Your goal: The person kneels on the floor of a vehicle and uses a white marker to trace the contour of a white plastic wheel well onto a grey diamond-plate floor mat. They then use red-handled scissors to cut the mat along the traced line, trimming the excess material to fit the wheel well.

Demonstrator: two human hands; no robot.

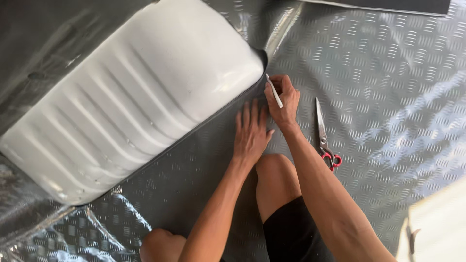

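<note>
Your right hand (283, 101), just right of the middle of the frame, is closed in a pinch on a thin white marking stick (274, 90). The stick slants from upper left to lower right across your fingers, and its upper tip sits right at the dark edge where the floor covering meets the white hump. Your left hand (251, 133) lies directly below and to the left of the right one, flat and palm down, fingers straight and close together, pressing on the grey sheet of embossed tread-pattern vinyl matting (388, 87). Its fingertips point up the frame toward the same edge, and its thumb side nearly touches your right wrist.

The stick is therefore above your left hand's fingertips and inside your right hand's grip, at the lower right corner of the large white ribbed moulded wheel-arch hump (145, 92) that fills the upper left of the frame. The cut border of the matting runs along the base of that hump, down toward the lower left.

To the right of your right forearm, well clear of both hands, a pair of steel scissors with red handles (324, 137) lies on the matting, blades pointing up the frame. Your bare knees show at bottom centre.
</note>
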